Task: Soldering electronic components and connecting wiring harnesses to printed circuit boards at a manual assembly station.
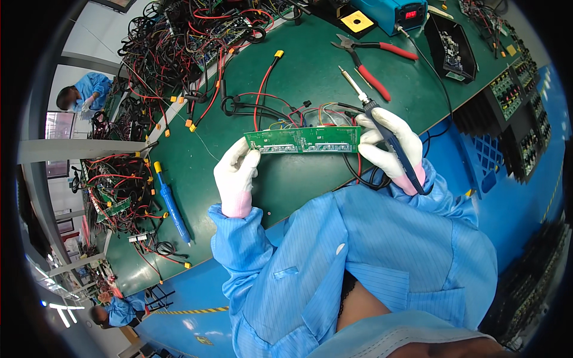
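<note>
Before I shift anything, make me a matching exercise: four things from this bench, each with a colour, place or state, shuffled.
Things:
1. Circuit board
2. Soldering iron
3. Pliers
4. Slim tool with a yellow end

Descriptions:
A. Lying on the table, red handles spread apart
B. Blue, lying to the left of both hands
C. Green, its left end gripped by the left hand
D. Held in the right hand

Pairs: 1-C, 2-D, 3-A, 4-B

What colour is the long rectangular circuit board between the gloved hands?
The circuit board is green; head view shows it best.
</note>
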Motion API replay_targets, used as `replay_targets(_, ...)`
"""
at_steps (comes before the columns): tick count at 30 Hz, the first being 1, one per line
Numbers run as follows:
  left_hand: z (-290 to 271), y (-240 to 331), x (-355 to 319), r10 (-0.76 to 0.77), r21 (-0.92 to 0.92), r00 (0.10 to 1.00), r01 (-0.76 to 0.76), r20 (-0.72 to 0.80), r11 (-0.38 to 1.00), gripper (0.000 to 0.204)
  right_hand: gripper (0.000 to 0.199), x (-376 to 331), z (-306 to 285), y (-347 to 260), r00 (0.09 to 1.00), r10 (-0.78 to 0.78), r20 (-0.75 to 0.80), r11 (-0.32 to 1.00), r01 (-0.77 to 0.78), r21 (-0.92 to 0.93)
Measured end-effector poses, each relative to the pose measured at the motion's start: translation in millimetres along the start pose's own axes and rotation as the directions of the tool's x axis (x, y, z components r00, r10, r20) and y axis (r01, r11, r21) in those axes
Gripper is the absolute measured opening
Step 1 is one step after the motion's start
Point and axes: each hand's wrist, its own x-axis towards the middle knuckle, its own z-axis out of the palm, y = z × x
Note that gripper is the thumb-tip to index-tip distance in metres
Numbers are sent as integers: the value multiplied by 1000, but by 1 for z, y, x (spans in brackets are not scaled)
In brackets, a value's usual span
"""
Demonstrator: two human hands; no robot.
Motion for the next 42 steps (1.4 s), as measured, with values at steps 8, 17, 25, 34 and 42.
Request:
replay_targets(8, -1, -8, 3, 6, 15, 1000, -6, -1, 1000, 38, 61, 0, -3, -4, 995, -25, 99, 997, 32, -65)
replay_targets(17, 0, -13, 6, 6, 20, 1000, -6, -2, 1000, 38, 59, 2, 2, -4, 998, -25, 49, 999, 26, -27)
replay_targets(25, 2, -10, 4, 22, -6, 999, -22, -25, 1000, 39, 60, 4, -3, 1, 998, 14, 57, 1000, -14, -12)
replay_targets(34, 1, 1, 6, 41, 2, 998, -41, -37, 999, 41, 60, 22, -1, -1, 981, 192, 31, 981, -192, 18)
replay_targets(42, 2, 2, 13, 51, 1, 997, -51, -55, 999, 43, 60, 28, -2, 5, 979, 202, 3, 979, -202, -6)
